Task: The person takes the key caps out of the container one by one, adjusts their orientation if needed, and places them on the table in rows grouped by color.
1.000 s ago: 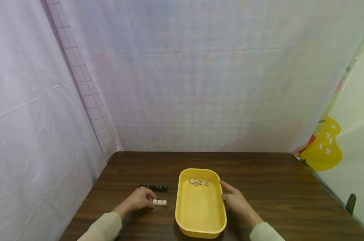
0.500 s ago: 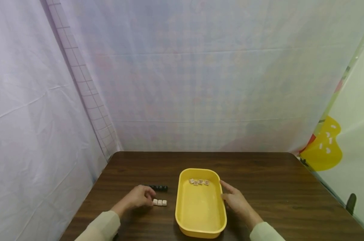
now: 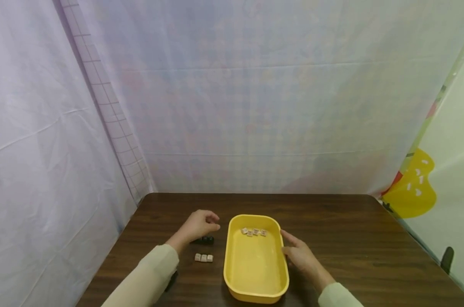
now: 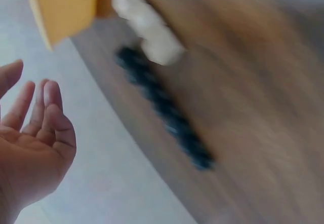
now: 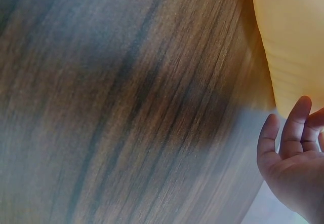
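Observation:
My left hand (image 3: 200, 224) is raised over the table, left of a yellow tray (image 3: 256, 295), with loosely bent fingers and nothing in them. Below it lies a row of black keycaps (image 3: 208, 239), partly hidden by the hand in the head view; the left wrist view shows the black row (image 4: 164, 107) blurred but whole. Three white keycaps (image 3: 204, 258) stand in a line nearer the front. Inside the tray, several pale keycaps (image 3: 256, 232) lie at the far end. My right hand (image 3: 302, 257) touches the tray's right outer side, fingers mostly extended.
The dark wood table (image 3: 343, 243) extends to both sides of the tray. A white curtain (image 3: 255, 128) hangs behind its back edge, and another white cloth (image 3: 44, 170) hangs on the left. A small dark object (image 3: 171, 281) shows beside my left sleeve.
My left hand has left the white keycaps and moved up, away from me and to the right, over the black row. The white keycaps, tray and right hand stay put.

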The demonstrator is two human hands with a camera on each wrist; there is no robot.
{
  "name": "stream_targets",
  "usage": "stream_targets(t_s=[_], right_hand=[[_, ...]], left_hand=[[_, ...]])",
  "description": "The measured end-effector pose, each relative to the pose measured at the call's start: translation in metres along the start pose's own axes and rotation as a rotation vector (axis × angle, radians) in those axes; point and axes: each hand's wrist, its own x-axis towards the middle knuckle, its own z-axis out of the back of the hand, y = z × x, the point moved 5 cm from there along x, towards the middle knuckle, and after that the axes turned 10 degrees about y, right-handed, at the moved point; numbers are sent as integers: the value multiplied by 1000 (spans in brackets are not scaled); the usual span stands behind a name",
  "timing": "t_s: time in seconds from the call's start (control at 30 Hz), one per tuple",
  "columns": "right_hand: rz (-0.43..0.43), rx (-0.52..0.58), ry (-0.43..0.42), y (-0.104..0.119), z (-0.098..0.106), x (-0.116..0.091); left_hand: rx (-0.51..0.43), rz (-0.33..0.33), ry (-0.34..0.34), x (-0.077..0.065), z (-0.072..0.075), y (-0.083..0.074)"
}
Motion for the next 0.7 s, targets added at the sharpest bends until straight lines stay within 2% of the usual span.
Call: stream_targets(t_s=[0.2, 0.37, 0.53, 0.7], right_hand=[[18, 24, 20, -2, -1, 3], [18, -27, 4, -2, 0, 2], [23, -50, -7, 0, 0, 0], [25, -17, 3, 0, 0, 0]], left_hand=[[-38, -11, -68, 31, -12, -46], [-91, -5, -124, 57, -30, -73], [-122, 16, -127, 72, -51, -84], [-101, 32, -117, 81, -69, -80]])
